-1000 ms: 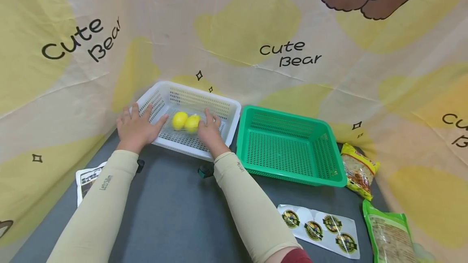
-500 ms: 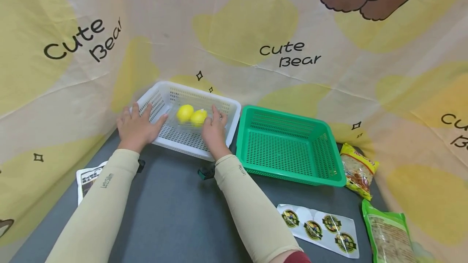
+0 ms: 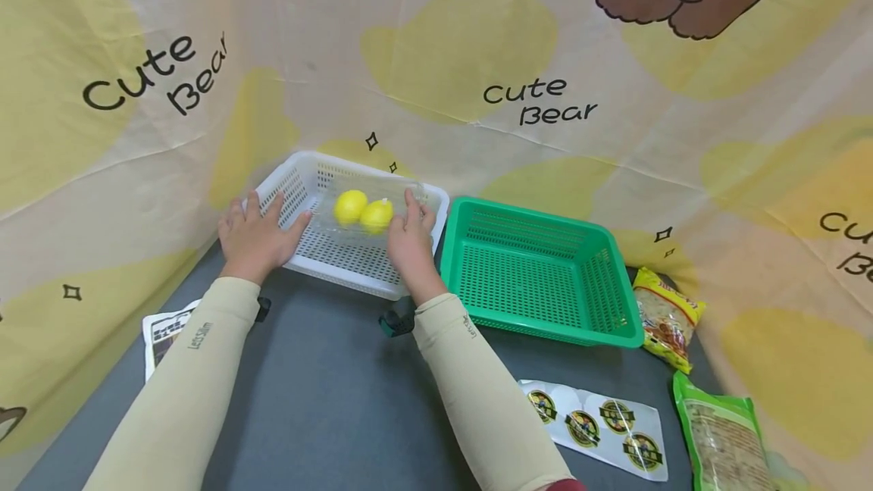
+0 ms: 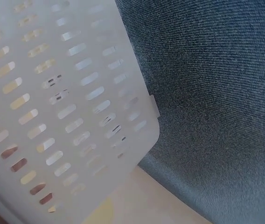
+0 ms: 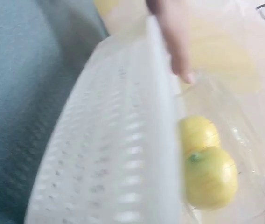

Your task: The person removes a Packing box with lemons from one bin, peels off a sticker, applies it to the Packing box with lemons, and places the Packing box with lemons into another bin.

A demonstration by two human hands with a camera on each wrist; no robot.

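Two yellow lemons point(image 3: 351, 206) lie side by side in a clear plastic box point(image 3: 390, 185), whose near edges blend into what is behind it. The right hand point(image 3: 412, 248) grips the right end of this box, and it overlaps the upper part of the white perforated basket point(image 3: 341, 279). In the right wrist view a finger point(image 5: 183, 65) meets the edge of the box beside the lemons point(image 5: 212, 177). At the basket's left side the left hand point(image 3: 255, 241) rests on the rim, fingers spread, thumb reaching inward. Only the basket wall point(image 4: 67, 102) and table appear in the left wrist view.
A green perforated basket point(image 3: 532, 332) stands right of the white one. Beyond it lie a yellow snack bag point(image 3: 668, 317), a green-edged bag point(image 3: 726, 438) and a sticker sheet point(image 3: 600, 426). A printed packet point(image 3: 164, 332) sits by the left sleeve. A patterned cloth point(image 3: 436, 59) rises behind.
The right hand has moved up and to the right, bringing the clear box and lemons with it toward the basket's back right rim. The left hand has stayed in place.
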